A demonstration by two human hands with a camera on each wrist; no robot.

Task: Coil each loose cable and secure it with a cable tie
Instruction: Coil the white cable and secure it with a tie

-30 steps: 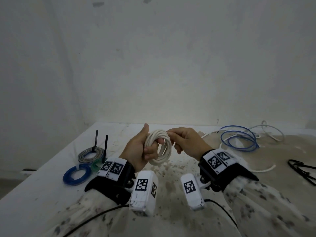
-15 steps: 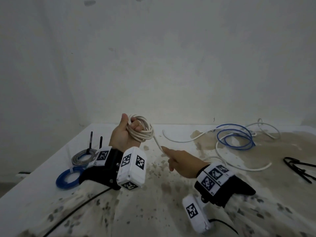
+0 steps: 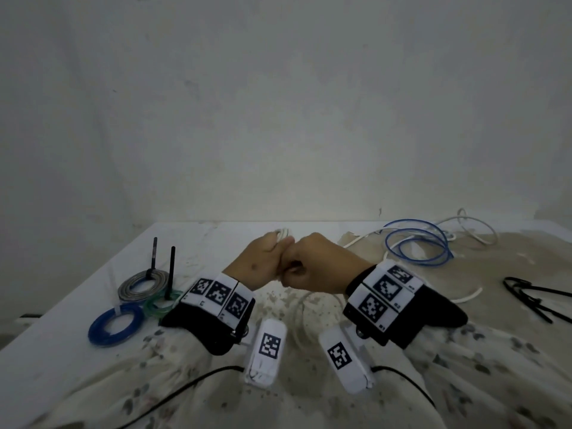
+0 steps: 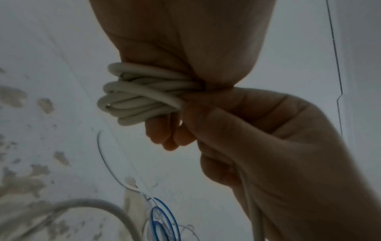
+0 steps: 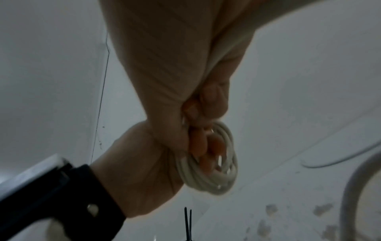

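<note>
Gripping, head view: our left hand point(image 3: 263, 261) and right hand point(image 3: 318, 264) meet fist to fist above the worktop point(image 3: 77, 305) — white cable point(image 3: 283, 233) peeking out on top.
Left wrist view: coil point(image 4: 140, 94) clenched in curled fingers.
Right wrist view: right hand point(image 5: 185, 73) pinches the cable point(image 5: 216, 176) — coil beside it.

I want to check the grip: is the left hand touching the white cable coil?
Touching. In the left wrist view the left hand has its fingers curled round the white cable coil, which passes straight into the closed grip with no gap.
</note>
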